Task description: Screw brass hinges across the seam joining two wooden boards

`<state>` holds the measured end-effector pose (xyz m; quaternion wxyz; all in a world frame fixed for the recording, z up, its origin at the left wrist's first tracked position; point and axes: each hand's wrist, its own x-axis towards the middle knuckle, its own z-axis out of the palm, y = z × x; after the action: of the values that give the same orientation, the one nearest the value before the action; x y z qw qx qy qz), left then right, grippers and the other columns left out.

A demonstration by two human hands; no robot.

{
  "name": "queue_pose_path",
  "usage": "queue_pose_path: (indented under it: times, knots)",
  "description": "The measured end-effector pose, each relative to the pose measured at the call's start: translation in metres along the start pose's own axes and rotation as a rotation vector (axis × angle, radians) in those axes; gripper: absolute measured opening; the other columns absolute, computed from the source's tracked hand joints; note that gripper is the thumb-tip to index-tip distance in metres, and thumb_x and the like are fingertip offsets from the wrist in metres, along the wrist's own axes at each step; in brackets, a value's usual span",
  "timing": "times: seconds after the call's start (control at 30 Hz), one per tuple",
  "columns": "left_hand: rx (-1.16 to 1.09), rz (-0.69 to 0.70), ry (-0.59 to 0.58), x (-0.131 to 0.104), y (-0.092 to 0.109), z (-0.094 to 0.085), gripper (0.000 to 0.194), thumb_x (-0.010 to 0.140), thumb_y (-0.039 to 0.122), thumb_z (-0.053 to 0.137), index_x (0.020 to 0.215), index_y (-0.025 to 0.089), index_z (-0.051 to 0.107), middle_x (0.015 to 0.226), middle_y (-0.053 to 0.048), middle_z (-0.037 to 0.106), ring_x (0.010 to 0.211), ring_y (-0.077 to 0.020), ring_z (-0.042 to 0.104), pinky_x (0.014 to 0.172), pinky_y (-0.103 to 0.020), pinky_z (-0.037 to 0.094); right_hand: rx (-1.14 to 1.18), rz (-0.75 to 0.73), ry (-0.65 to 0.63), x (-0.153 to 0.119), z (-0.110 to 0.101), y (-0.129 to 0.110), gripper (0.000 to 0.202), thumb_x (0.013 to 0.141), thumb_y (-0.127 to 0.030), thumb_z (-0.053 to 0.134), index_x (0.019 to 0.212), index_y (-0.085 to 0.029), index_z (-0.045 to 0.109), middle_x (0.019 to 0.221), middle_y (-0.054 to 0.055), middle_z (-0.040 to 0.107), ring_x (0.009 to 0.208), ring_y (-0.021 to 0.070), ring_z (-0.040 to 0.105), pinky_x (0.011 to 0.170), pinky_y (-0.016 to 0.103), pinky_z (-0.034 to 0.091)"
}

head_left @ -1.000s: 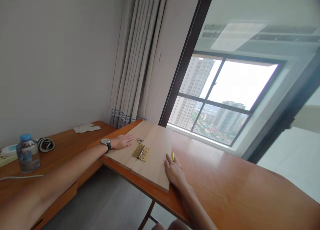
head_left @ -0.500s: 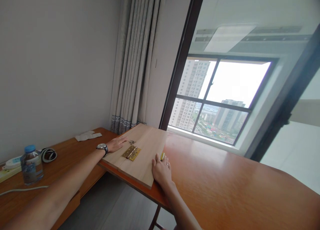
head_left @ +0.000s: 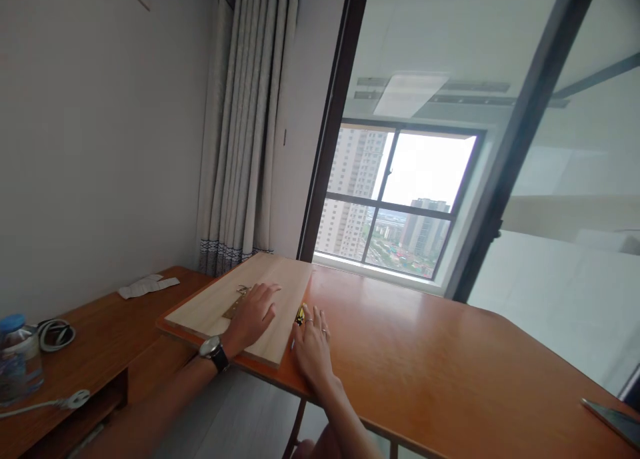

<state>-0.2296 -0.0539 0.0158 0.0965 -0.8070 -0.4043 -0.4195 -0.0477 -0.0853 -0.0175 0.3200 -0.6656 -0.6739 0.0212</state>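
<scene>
Left hand (head_left: 254, 314): thumb and fingers apart, over the pale boards (head_left: 281, 280).
Hinge (head_left: 233, 308): left of that hand, partly hidden (I glimpse only a brassy corner).
Right hand (head_left: 312, 347): fingers outstretched; whether they grip, I can't tell.
Yellow-and-black tool (head_left: 300, 314): just left of those fingers.

Hinge (head_left: 233, 309) behind left hand (head_left: 254, 314) (tabletop (head_left: 425, 352) roomy)

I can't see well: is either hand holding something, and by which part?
Nothing shows in the left hand; I can't tell if the right hand grips the yellow thing.
</scene>
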Motion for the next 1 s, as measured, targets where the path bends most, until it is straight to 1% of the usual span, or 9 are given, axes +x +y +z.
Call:
queue_pose_path:
  times: [0.13,0.23,0.37,0.5,0.57,0.63,0.77,0.9,1.0]
  knots:
    - [-0.091,0.033,-0.067,-0.004,0.035,0.014,0.030,0.093,0.017,0.043,0.117,0.020,0.062,0.129,-0.009,0.063,0.118,-0.0239,0.057,0.105,-0.044,0.044,-0.006,0.013,0.004,-0.009,-0.003,0.019,0.058,0.097,-0.034,0.037,0.146,-0.005,0.050,0.153,0.023,0.046,0.148,0.0352,0.036,0.118,0.049,0.032]
    - [-0.131,0.015,-0.067,-0.011,0.031,0.016,0.026,0.091,0.014,0.045,0.108,0.019,0.064,0.126,-0.009,0.064,0.117,-0.0234,0.056,0.106,-0.044,0.043,-0.003,-0.037,-0.005,-0.011,-0.005,0.027,0.056,0.096,-0.032,0.038,0.142,-0.004,0.053,0.148,0.024,0.051,0.143,0.0351,0.043,0.116,0.049,0.033]
    - [-0.164,-0.051,-0.044,-0.024,0.021,0.004,0.026,0.092,0.013,0.042,0.104,0.017,0.065,0.116,-0.009,0.067,0.112,-0.0227,0.058,0.105,-0.044,0.044,0.012,-0.091,0.012,-0.012,-0.005,0.025,0.053,0.095,-0.031,0.039,0.138,-0.005,0.056,0.143,0.022,0.056,0.139,0.0329,0.046,0.115,0.046,0.035]
    - [-0.278,0.042,-0.131,-0.022,0.046,0.009,0.025,0.095,0.015,0.042,0.104,0.019,0.065,0.110,-0.007,0.068,0.108,-0.0207,0.059,0.103,-0.039,0.045,0.022,-0.111,0.031,-0.008,-0.006,0.020,0.044,0.096,-0.026,0.039,0.129,-0.011,0.063,0.135,0.016,0.063,0.129,0.0257,0.055,0.112,0.036,0.039]
    - [-0.343,0.059,-0.188,-0.013,0.071,0.023,0.020,0.093,0.018,0.047,0.104,0.019,0.064,0.109,-0.006,0.068,0.108,-0.0207,0.059,0.101,-0.037,0.046,0.005,-0.108,0.024,-0.003,-0.010,0.023,0.038,0.096,-0.022,0.039,0.117,-0.015,0.070,0.127,0.013,0.068,0.120,0.0231,0.059,0.107,0.031,0.042]
    - [-0.363,-0.022,-0.173,0.000,0.097,0.041,0.020,0.093,0.019,0.048,0.105,0.018,0.064,0.108,-0.007,0.068,0.108,-0.0219,0.059,0.101,-0.038,0.046,-0.036,-0.088,0.016,0.002,-0.019,0.033,0.034,0.096,-0.022,0.041,0.107,-0.017,0.074,0.119,0.013,0.071,0.116,0.0243,0.060,0.105,0.032,0.042]
    - [-0.304,-0.122,-0.224,0.025,0.139,0.082,0.031,0.096,0.022,0.044,0.122,0.020,0.060,0.134,-0.010,0.058,0.126,-0.0242,0.050,0.111,-0.041,0.040,-0.149,-0.014,0.022,0.010,-0.049,0.071,0.035,0.094,-0.019,0.046,0.117,-0.017,0.072,0.124,0.015,0.068,0.122,0.0276,0.056,0.107,0.034,0.038]
    - [-0.306,-0.088,-0.289,0.040,0.163,0.115,0.029,0.097,0.020,0.042,0.118,0.019,0.062,0.122,-0.009,0.065,0.118,-0.0230,0.055,0.105,-0.037,0.044,-0.235,0.084,0.046,0.011,-0.075,0.103,0.038,0.096,-0.017,0.041,0.119,-0.012,0.071,0.123,0.018,0.068,0.119,0.0287,0.058,0.105,0.035,0.039]
    - [-0.271,-0.119,-0.316,0.045,0.169,0.131,0.031,0.099,0.018,0.038,0.120,0.018,0.060,0.121,-0.009,0.066,0.115,-0.0211,0.057,0.101,-0.034,0.046,-0.264,0.118,0.047,0.011,-0.079,0.110,0.041,0.098,-0.016,0.035,0.120,-0.010,0.070,0.124,0.018,0.067,0.118,0.0271,0.058,0.103,0.033,0.040]
